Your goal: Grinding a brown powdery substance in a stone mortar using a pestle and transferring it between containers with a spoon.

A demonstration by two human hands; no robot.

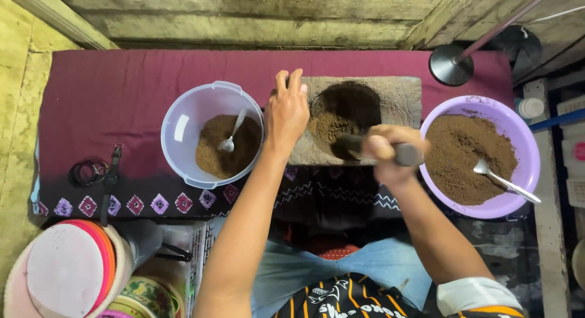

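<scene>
Your left hand lies flat and open on the stone bowl so it stays put. Your right hand grips the grinding stick tight to crush the brown powder.

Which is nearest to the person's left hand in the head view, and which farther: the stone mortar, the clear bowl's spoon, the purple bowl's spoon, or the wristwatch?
From the left hand:
1. Stone mortar, touched at its left edge.
2. Clear bowl's spoon, just to the left.
3. Wristwatch, far left on the cloth.
4. Purple bowl's spoon, far right, farthest.
</scene>
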